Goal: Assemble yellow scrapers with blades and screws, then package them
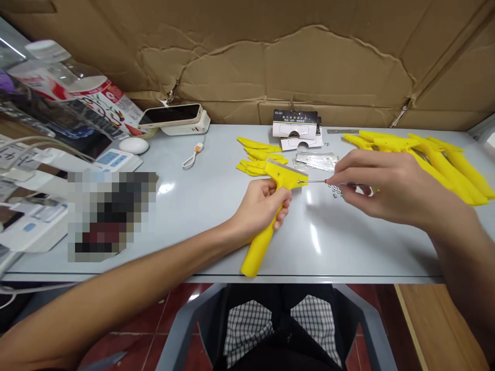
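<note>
Head view: grey table against torn cardboard, red tiles below; left hand closed around yellow scraper, right hand pinching screwdriver.

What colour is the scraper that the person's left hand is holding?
The scraper is bright yellow, best seen in the head view.

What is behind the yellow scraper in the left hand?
Loose yellow handles and stacked metal blades lie behind the scraper. What lies under its head is hidden.

Left hand holds a yellow scraper — right hand pinches a thin metal rod.
</note>
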The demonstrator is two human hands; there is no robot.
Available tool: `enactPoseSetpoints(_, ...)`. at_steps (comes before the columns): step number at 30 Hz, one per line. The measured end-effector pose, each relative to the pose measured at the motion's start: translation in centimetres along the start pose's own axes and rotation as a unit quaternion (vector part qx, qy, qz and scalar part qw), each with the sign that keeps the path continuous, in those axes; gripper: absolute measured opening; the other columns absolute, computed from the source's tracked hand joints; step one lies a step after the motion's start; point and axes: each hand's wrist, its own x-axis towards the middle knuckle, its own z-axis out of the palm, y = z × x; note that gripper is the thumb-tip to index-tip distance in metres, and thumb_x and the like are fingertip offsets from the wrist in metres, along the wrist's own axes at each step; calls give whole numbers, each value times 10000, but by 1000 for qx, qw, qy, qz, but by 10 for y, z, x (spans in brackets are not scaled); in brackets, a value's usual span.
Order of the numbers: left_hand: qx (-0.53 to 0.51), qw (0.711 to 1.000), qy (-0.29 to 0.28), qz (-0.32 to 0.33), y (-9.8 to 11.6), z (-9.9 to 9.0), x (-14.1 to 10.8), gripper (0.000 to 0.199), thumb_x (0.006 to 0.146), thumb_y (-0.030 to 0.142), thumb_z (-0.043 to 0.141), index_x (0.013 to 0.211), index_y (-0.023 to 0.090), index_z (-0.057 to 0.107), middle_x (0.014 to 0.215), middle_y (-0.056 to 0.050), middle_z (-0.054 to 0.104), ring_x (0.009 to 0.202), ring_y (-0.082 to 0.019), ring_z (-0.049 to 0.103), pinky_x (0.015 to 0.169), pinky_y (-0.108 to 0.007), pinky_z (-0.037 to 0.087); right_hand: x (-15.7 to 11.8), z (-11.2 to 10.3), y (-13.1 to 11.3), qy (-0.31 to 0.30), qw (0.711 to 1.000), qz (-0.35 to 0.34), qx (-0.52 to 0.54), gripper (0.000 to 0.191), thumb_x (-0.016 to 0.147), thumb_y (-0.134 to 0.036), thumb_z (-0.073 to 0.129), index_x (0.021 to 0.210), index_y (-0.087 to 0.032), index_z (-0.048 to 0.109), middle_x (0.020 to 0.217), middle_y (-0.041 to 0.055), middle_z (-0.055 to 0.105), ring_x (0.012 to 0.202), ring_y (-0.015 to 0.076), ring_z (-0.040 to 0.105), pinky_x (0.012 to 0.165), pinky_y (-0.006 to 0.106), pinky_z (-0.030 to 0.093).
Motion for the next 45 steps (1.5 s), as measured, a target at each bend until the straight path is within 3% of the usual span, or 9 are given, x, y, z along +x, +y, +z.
enactPoseSetpoints(5, -13, 1000, -5, -3, 1, -1, 1, 293, 878, 104, 613, 605, 196, 555, 471, 33, 511, 350, -66, 444, 345, -192, 329, 8, 1, -2, 88, 991, 35, 92, 174, 988, -139, 702, 965, -297, 773, 936, 3, 821, 834, 220, 773, 768, 392, 620)
enactPoseSetpoints(8, -16, 1000, -6, 2, 0, -1, 2, 281, 865, 109, 618, 605, 195, 555, 476, 35, 515, 345, -66, 444, 344, -193, 332, 9, 5, -3, 109, 989, 25, 100, 146, 957, -141, 701, 961, -285, 725, 1013, 35, 782, 891, 238, 754, 785, 411, 621)
enactPoseSetpoints(11, -13, 1000, -12, 10, -2, -2, 3, 281, 865, 120, 621, 601, 192, 556, 474, 38, 509, 338, -64, 440, 345, -192, 333, 7, 5, -2, 100, 991, 15, 84, 164, 903, -138, 692, 987, -274, 655, 1136, 80, 697, 951, 250, 706, 774, 412, 610)
enactPoseSetpoints(21, -8, 1000, -15, 12, -1, -3, 2, 256, 842, 141, 640, 606, 195, 557, 475, 37, 508, 354, -64, 446, 350, -186, 341, 5, -1, 2, 79, 996, 33, 16, 106, 1031, -188, 656, 974, -261, 707, 898, 36, 750, 754, 218, 699, 691, 374, 529)
enactPoseSetpoints(26, -10, 1000, -12, 9, 0, -3, 1, 259, 840, 145, 643, 603, 199, 554, 473, 28, 506, 364, -66, 444, 352, -189, 336, 2, -4, 1, 24, 998, 54, 21, 68, 1001, -202, 641, 1042, -251, 662, 956, 46, 761, 753, 226, 718, 689, 380, 536)
enactPoseSetpoints(33, -11, 1000, -13, 7, -1, -4, 2, 236, 834, 165, 660, 628, 202, 552, 489, 27, 510, 384, -69, 447, 362, -192, 341, -1, -7, 3, 32, 998, 51, 12, 73, 1024, -209, 661, 1067, -253, 700, 918, 19, 794, 699, 204, 738, 661, 364, 527)
enactPoseSetpoints(39, -9, 1000, -21, 14, -1, -4, 2, 225, 835, 163, 652, 630, 195, 565, 495, 30, 517, 374, -68, 454, 355, -191, 340, -1, -4, 0, 37, 997, 60, -21, 35, 1028, -280, 685, 1015, -250, 697, 655, -25, 684, 561, 190, 656, 576, 343, 439)
enactPoseSetpoints(42, -11, 1000, -16, 12, 0, -4, 2, 233, 835, 163, 656, 623, 197, 565, 487, 28, 514, 372, -70, 452, 349, -190, 338, -1, -6, 1, 28, 997, 66, -3, 149, 953, -246, 689, 1091, -224, 636, 754, 0, 707, 565, 185, 643, 553, 341, 444)
enactPoseSetpoints(45, -12, 1000, -14, 11, 0, -4, 2, 239, 834, 157, 656, 617, 199, 565, 478, 26, 507, 370, -70, 450, 346, -189, 335, -1, -10, 3, 13, 997, 75, 14, 126, 964, -209, 645, 1085, -238, 626, 853, 28, 760, 646, 208, 709, 580, 353, 492)
